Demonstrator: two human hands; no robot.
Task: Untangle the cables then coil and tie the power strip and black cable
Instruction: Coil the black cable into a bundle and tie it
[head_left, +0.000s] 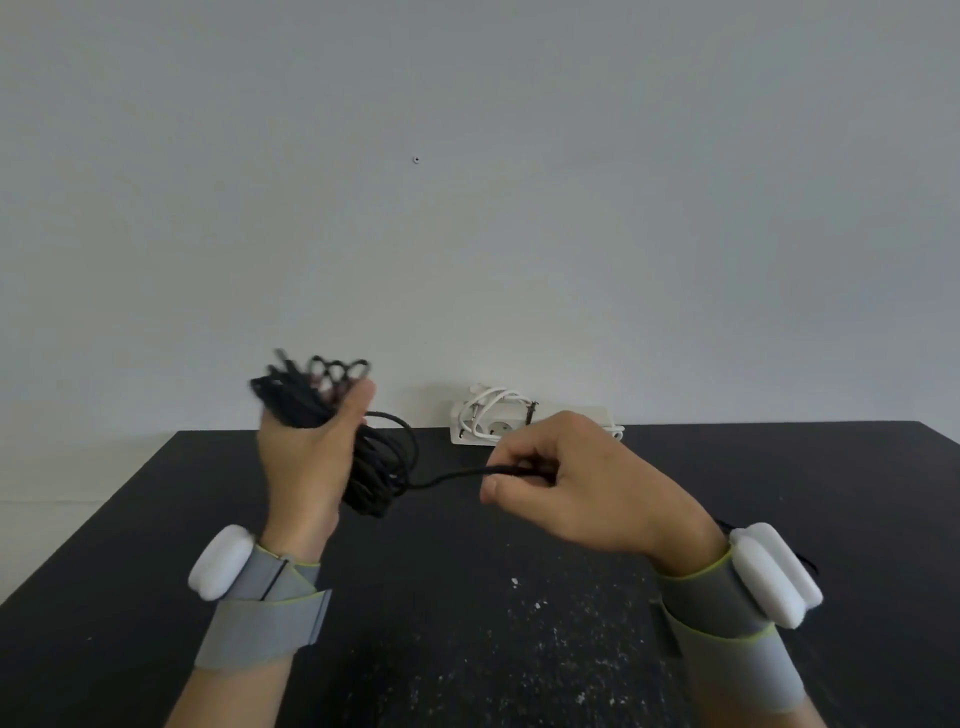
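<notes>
On the matte black table, well beyond both grips, leaves the white plastic power strip. Clenches the coiled thin black cable in the left hand, pinches its tail with the right hand. Risks spilling loops if tugged hard.

black cable: coiled, held aloft | power strip: white, cord bundled, table's far edge

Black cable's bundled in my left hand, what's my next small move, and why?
Probably wind the loose strand around the coil's middle to tie it: the left hand grips the coiled black cable, the right hand pinches the strand leading off it.
</notes>
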